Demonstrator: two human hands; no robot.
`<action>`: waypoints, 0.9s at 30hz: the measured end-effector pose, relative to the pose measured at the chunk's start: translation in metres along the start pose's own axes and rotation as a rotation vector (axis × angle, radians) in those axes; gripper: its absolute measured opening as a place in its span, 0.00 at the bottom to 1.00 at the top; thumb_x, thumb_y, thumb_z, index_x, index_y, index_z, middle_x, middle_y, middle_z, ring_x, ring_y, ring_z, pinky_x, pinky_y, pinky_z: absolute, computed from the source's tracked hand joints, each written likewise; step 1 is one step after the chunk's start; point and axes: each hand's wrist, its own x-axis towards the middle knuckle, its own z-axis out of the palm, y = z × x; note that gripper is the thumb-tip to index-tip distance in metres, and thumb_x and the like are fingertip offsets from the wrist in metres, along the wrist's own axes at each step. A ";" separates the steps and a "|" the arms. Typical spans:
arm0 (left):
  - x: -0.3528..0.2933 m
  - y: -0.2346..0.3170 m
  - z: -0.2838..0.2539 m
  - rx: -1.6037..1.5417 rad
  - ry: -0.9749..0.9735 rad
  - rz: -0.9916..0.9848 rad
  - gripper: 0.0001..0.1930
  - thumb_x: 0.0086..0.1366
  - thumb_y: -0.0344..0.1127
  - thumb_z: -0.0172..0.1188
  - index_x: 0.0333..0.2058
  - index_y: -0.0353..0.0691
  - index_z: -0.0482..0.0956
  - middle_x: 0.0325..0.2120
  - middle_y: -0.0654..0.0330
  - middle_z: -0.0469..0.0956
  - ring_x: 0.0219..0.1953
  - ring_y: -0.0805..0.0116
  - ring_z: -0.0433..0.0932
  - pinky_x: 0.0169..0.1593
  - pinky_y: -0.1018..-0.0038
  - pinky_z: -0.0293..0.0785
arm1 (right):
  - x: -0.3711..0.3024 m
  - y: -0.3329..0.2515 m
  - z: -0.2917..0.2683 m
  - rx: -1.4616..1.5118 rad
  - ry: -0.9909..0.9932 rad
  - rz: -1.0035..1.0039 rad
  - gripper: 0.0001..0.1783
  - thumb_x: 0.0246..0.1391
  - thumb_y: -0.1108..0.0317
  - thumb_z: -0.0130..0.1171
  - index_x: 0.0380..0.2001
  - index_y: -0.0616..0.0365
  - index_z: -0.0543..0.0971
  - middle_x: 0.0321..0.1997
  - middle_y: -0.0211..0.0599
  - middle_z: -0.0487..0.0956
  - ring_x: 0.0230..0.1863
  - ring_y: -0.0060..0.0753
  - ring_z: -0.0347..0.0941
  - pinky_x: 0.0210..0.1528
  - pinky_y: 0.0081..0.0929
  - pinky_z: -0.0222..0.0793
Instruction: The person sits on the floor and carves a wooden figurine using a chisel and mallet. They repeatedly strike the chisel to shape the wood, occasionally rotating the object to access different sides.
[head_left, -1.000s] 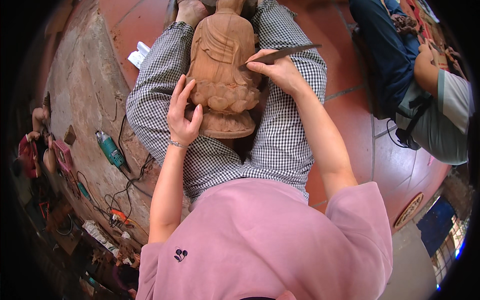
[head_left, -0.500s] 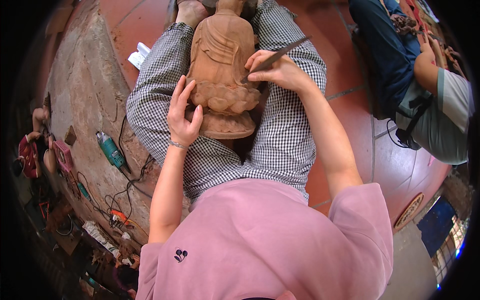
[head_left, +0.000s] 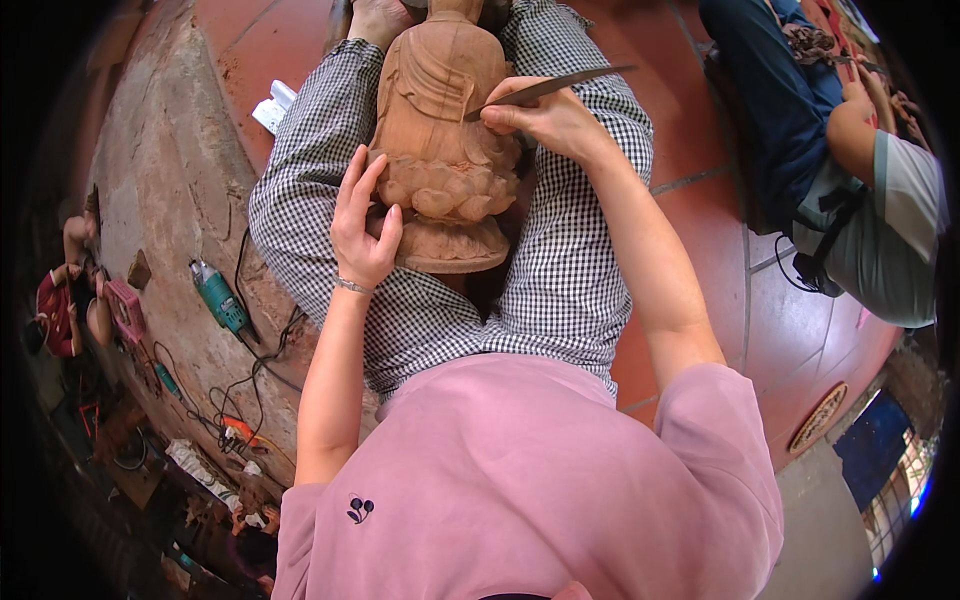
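Between my legs stands a carved wooden statue of a robed figure on a petalled lotus base. Its head is cut off by the upper edge of the view. My left hand lies against the left side of the lotus base, fingers stretched out and thumb apart. My right hand is closed around a slim, dark carving knife. The knife's tip meets the robe folds on the statue's right side, and its other end sticks out to the right past my hand.
A green power tool with black cords lies on the rough slab to the left. White paper is beside my left leg. Another person sits at the right; more people are at the far left. A round mat-like piece lies lower right.
My right hand and the knife have moved up and slightly left, from just above the lotus base to the robe folds. My left hand stays on the base.
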 end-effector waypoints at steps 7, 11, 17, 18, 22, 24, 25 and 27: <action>0.000 -0.002 0.000 0.014 0.004 0.015 0.31 0.56 0.31 0.60 0.62 0.41 0.74 0.67 0.45 0.66 0.64 0.48 0.72 0.62 0.64 0.72 | -0.003 0.004 -0.004 -0.212 -0.131 -0.213 0.11 0.50 0.65 0.73 0.34 0.57 0.85 0.34 0.28 0.80 0.39 0.26 0.76 0.43 0.27 0.73; 0.001 0.002 0.000 0.011 0.000 -0.010 0.31 0.56 0.32 0.60 0.61 0.42 0.74 0.67 0.46 0.66 0.62 0.49 0.74 0.60 0.65 0.74 | 0.000 0.002 -0.003 -0.226 -0.052 -0.263 0.08 0.52 0.67 0.72 0.34 0.58 0.85 0.35 0.29 0.80 0.39 0.27 0.76 0.43 0.27 0.74; -0.002 0.003 -0.003 -0.057 -0.045 -0.051 0.31 0.59 0.30 0.57 0.64 0.37 0.71 0.69 0.45 0.63 0.69 0.50 0.65 0.69 0.63 0.62 | 0.001 -0.021 -0.001 -0.744 -0.107 -0.727 0.07 0.41 0.69 0.73 0.27 0.56 0.85 0.51 0.27 0.79 0.52 0.32 0.73 0.51 0.28 0.76; -0.001 0.002 -0.002 -0.042 -0.028 -0.034 0.31 0.58 0.30 0.58 0.63 0.38 0.72 0.68 0.45 0.64 0.68 0.49 0.67 0.67 0.63 0.65 | 0.002 -0.029 0.000 -0.792 -0.152 -0.704 0.07 0.40 0.68 0.73 0.26 0.55 0.85 0.51 0.26 0.79 0.52 0.31 0.73 0.50 0.28 0.76; 0.000 0.001 0.000 -0.023 0.008 -0.006 0.31 0.55 0.32 0.60 0.61 0.40 0.75 0.67 0.45 0.66 0.66 0.48 0.70 0.64 0.62 0.70 | 0.011 -0.047 0.005 -0.977 -0.265 -0.672 0.07 0.39 0.65 0.72 0.24 0.53 0.86 0.46 0.23 0.81 0.47 0.30 0.75 0.47 0.27 0.76; -0.002 -0.001 0.001 -0.022 0.016 0.005 0.31 0.55 0.32 0.60 0.61 0.40 0.75 0.66 0.45 0.66 0.65 0.47 0.70 0.64 0.62 0.70 | 0.016 -0.054 0.012 -1.084 -0.262 -0.618 0.07 0.40 0.65 0.72 0.25 0.54 0.86 0.44 0.23 0.82 0.45 0.32 0.77 0.46 0.28 0.77; -0.001 -0.002 0.001 -0.022 0.016 0.005 0.31 0.55 0.32 0.60 0.61 0.40 0.75 0.66 0.45 0.66 0.65 0.47 0.70 0.64 0.62 0.70 | 0.018 -0.051 0.012 -1.057 -0.238 -0.586 0.07 0.41 0.65 0.71 0.25 0.54 0.86 0.44 0.24 0.82 0.44 0.33 0.77 0.45 0.29 0.77; 0.000 -0.002 -0.001 -0.021 0.017 0.005 0.30 0.55 0.33 0.60 0.60 0.40 0.75 0.66 0.45 0.66 0.65 0.47 0.70 0.64 0.62 0.71 | 0.024 -0.045 0.008 -1.003 -0.190 -0.524 0.07 0.42 0.65 0.71 0.25 0.54 0.86 0.43 0.25 0.83 0.43 0.36 0.79 0.43 0.30 0.78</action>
